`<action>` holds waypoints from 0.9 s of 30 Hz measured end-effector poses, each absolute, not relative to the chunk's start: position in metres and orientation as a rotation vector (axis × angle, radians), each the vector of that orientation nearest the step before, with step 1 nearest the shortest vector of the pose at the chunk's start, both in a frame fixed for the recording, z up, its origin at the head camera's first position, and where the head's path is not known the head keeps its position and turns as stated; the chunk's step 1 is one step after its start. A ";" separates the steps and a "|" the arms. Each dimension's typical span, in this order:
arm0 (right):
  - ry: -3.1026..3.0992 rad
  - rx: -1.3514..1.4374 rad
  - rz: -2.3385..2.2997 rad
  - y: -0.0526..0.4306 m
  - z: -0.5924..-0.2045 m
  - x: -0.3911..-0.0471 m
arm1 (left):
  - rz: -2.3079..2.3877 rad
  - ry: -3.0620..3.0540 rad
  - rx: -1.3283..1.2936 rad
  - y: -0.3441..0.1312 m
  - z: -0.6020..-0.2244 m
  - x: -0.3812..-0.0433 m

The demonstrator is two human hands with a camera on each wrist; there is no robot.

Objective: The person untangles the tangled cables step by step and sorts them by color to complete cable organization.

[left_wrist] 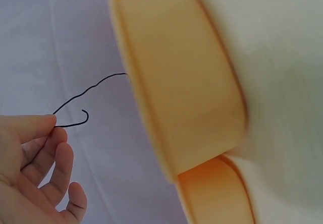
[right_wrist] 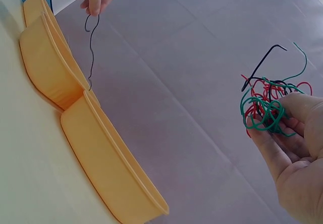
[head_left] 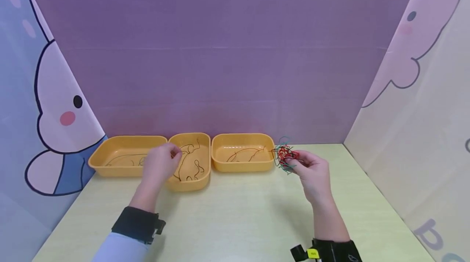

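Black wavy wire [left_wrist: 76,96] curves from the pinching left hand [head_left: 159,165].

place: screened-off work spot | purple backdrop [head_left: 227,49] | cartoon-printed side panels [head_left: 73,86] | pale tabletop [head_left: 238,217]

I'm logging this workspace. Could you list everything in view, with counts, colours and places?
Smooth tabletop: 1, pale, foreground
Rounded plastic trays: 3, yellow-orange, side by side at the back
Faint thin wires: several, colour unclear, left tray
Dark thin wires: several, black, middle tray
Reddish thin wires: several, red-brown, right tray
Tangled wire bundle: 1, red, green and black, in the right grip
Single bent wire: 1, black, in the left grip
Fabric backdrop: 1, purple, behind trays
Cartoon-printed panels: 2, blue-white left, pink-white right
Wristbands: 2, black, one per wrist
Sleeve: 1, light blue, left forearm
Grips: 2, bare hands, left and right
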State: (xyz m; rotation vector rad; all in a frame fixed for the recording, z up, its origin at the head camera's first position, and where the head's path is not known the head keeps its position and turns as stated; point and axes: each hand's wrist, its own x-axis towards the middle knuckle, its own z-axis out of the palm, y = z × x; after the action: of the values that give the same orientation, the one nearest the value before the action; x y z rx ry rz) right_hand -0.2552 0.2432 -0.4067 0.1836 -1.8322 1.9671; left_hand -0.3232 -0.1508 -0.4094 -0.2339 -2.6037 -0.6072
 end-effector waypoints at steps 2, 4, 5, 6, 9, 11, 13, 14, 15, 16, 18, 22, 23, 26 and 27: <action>-1.850 0.194 1.954 0.243 -0.407 -0.255 | -0.553 -2.616 -0.248 -0.149 -0.414 -0.327; -1.868 0.202 1.940 0.242 -0.408 -0.255 | -0.503 -2.623 -0.271 -0.147 -0.417 -0.331; -1.876 0.205 1.933 0.242 -0.408 -0.255 | -0.484 -2.631 -0.278 -0.145 -0.419 -0.332; -1.881 0.207 1.932 0.242 -0.408 -0.255 | -0.469 -2.645 -0.285 -0.145 -0.421 -0.333; -1.888 0.216 1.933 0.241 -0.408 -0.255 | -0.445 -2.700 -0.289 -0.142 -0.424 -0.336; -1.885 0.220 1.937 0.241 -0.408 -0.255 | -0.463 -2.738 -0.280 -0.140 -0.426 -0.336; -1.878 0.225 1.943 0.241 -0.408 -0.256 | -0.485 -2.756 -0.270 -0.140 -0.428 -0.336; -1.875 0.226 1.946 0.241 -0.408 -0.256 | -0.493 -2.757 -0.268 -0.140 -0.428 -0.336; -1.872 0.228 1.950 0.241 -0.409 -0.256 | -0.503 -2.756 -0.269 -0.140 -0.429 -0.336; -1.871 0.228 1.951 0.241 -0.408 -0.256 | -0.505 -2.750 -0.271 -0.140 -0.429 -0.336; -1.871 0.227 1.950 0.241 -0.408 -0.255 | -0.510 -2.741 -0.276 -0.140 -0.429 -0.337; -1.877 0.230 1.944 0.241 -0.408 -0.255 | -0.567 -2.757 -0.269 -0.140 -0.428 -0.336; -1.880 0.230 1.940 0.241 -0.408 -0.255 | -0.590 -2.768 -0.263 -0.140 -0.427 -0.336; -1.884 0.232 1.935 0.241 -0.407 -0.256 | -0.668 -2.791 -0.254 -0.141 -0.425 -0.335; -1.884 0.232 1.934 0.242 -0.408 -0.255 | -0.694 -2.794 -0.253 -0.141 -0.424 -0.334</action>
State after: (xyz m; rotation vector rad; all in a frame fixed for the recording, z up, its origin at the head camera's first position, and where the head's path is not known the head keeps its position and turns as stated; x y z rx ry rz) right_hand -0.2554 0.2415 -0.4076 0.2315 -1.8841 1.9343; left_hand -0.3337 -0.1408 -0.4241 -0.2530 -2.7937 -0.6944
